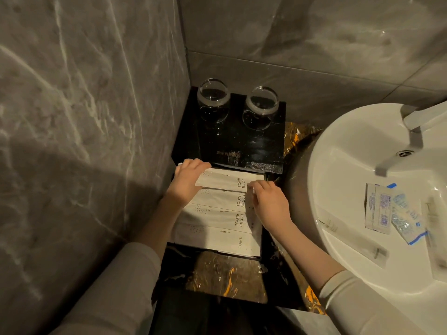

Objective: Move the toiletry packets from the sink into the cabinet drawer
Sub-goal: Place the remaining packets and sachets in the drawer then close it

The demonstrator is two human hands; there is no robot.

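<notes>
The open black drawer (pixel 264 240) holds a row of long white packets: two marked TOOTH BRUSH (pixel 217 201) and one marked COMB (pixel 217 239). A further TOOTH BRUSH packet (pixel 225 180) lies at the far end of the row, gripped at both ends. My left hand (pixel 186 182) holds its left end and my right hand (pixel 268 201) pinches its right end. In the white sink (pixel 350 146) at the right lie small blue-printed sachets (pixel 391 211) and long clear-wrapped packets (pixel 350 240).
Two upturned glasses (pixel 212 97) stand on the black box top (pixel 242 141) behind the drawer. A chrome tap (pixel 416 124) reaches over the basin. Grey tiled walls close in at the left and back. A dark marbled counter (pixel 225 274) lies below the drawer.
</notes>
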